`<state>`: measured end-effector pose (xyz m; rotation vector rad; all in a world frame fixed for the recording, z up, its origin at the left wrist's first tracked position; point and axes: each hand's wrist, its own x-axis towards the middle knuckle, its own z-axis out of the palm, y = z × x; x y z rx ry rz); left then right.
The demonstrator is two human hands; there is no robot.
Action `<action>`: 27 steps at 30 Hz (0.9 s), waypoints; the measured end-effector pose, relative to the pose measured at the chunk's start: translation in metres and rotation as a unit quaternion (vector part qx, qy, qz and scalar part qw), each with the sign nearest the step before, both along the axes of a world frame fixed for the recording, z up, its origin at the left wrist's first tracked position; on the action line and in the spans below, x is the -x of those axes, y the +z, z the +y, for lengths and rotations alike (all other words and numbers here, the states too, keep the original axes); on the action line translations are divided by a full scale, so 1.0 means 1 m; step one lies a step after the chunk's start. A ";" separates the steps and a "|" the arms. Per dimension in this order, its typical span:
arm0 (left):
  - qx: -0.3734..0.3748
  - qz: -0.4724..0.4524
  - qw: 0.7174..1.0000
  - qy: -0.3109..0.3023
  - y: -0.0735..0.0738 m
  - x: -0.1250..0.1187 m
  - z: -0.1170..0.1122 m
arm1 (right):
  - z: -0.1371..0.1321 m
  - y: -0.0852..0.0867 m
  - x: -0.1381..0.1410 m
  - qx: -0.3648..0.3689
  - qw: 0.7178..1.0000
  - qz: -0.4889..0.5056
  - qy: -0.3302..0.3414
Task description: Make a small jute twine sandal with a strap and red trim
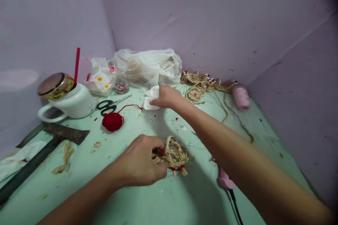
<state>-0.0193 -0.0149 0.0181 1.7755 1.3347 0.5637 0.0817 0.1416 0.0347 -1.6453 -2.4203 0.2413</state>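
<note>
My left hand is closed around a small woven piece of jute rope with red thread on it, pressed on the pale green table. My right hand reaches far across the table and its fingers are closed on a crumpled white tissue. A ball of red yarn lies between the two hands to the left, its loose thread running toward the tissue.
Black scissors, a white mug with gold lid and red straw, a hatchet, plastic bags, a bead jar, coiled jute rope, a pink thread spool and a pink corded tool surround the hands. Purple walls close the corner.
</note>
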 end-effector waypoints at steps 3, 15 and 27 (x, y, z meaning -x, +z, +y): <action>0.091 -0.042 0.995 0.020 -0.006 -0.006 0.002 | -0.045 0.013 -0.029 -0.077 0.993 0.082 -0.024; -0.121 0.023 0.992 0.020 -0.024 -0.034 -0.023 | -0.196 -0.053 -0.110 0.233 0.809 0.530 -0.097; -0.220 0.057 0.973 -0.045 -0.036 -0.033 -0.025 | -0.195 -0.068 -0.108 0.173 0.873 0.449 -0.075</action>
